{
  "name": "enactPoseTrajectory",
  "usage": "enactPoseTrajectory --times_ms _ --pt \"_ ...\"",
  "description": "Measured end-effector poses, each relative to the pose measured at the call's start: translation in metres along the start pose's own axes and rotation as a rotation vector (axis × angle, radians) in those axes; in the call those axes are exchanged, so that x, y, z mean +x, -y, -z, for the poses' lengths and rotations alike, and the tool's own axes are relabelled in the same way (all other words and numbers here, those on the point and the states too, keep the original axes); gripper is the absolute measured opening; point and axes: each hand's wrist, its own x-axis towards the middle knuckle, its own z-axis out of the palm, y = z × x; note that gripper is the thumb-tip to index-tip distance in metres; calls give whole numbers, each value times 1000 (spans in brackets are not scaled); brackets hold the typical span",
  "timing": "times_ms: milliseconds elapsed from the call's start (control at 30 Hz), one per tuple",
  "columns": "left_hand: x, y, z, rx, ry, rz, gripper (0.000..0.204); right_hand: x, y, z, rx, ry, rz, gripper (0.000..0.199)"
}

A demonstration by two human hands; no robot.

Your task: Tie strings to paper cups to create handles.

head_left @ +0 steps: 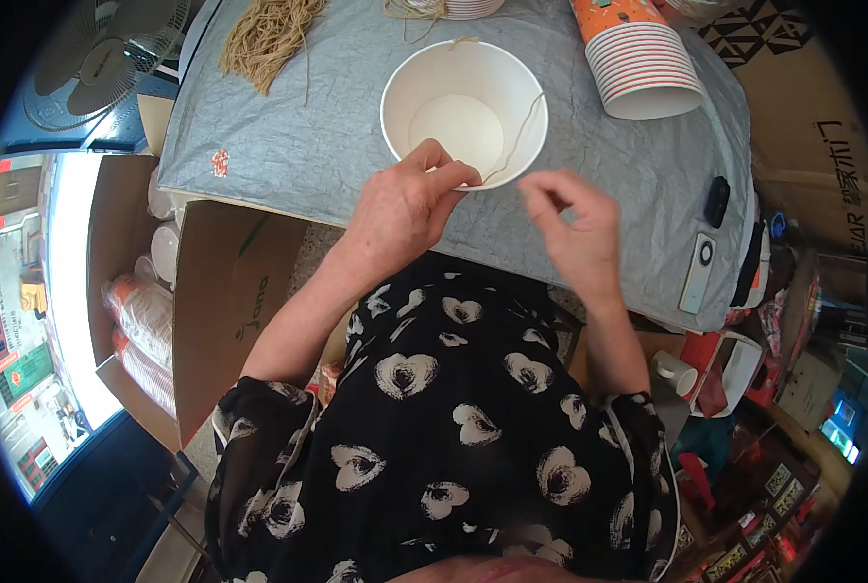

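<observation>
A white paper bucket (409, 83) stands at the near edge of the table, its open mouth facing me. My left hand (409, 194) pinches its near rim, thumb and fingers closed over the edge. A thin tan string (523, 131) runs inside the bucket, from the right rim down to my left fingertips. Another bit of string (463, 41) shows at the far rim. Just right of the bucket, my right hand (579, 219) is raised with thumb and forefinger curled together. Its fingertips are slightly blurred, so anything between them cannot be made out.
A grey sheet covers the table (337, 155). On it lie a bundle of tan strings (271, 39), a stack of paper buckets (645, 73), a phone (698, 272) and a small black object (716, 201). A cardboard box (225, 311) holding wrapped stacks stands at left, below a fan (103, 63).
</observation>
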Motion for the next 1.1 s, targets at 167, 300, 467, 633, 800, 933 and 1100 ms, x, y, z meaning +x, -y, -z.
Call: enactPoseTrajectory --times_ms 167,300,467,633,800,933,1100 --pt "4 -4 -11 32 -40 -17 20 -13 -23 -43 400 20 -285 18" --pt "5 -4 -10 38 -47 -18 21 -13 -34 -54 678 -21 -374 17" --pt "10 8 5 28 0 -45 15 -18 -34 -37 528 9 -238 13" --pt "23 6 19 -80 187 36 16 -1 -20 -20 100 -12 197 10" --pt "30 12 14 -407 298 231 16 16 -15 -13 -105 -99 426 12" --pt "35 11 17 -625 373 318 13 20 -12 -14 -4 -48 334 12" --pt "31 11 10 -756 296 323 9 19 -8 -17 -20 -56 296 12"
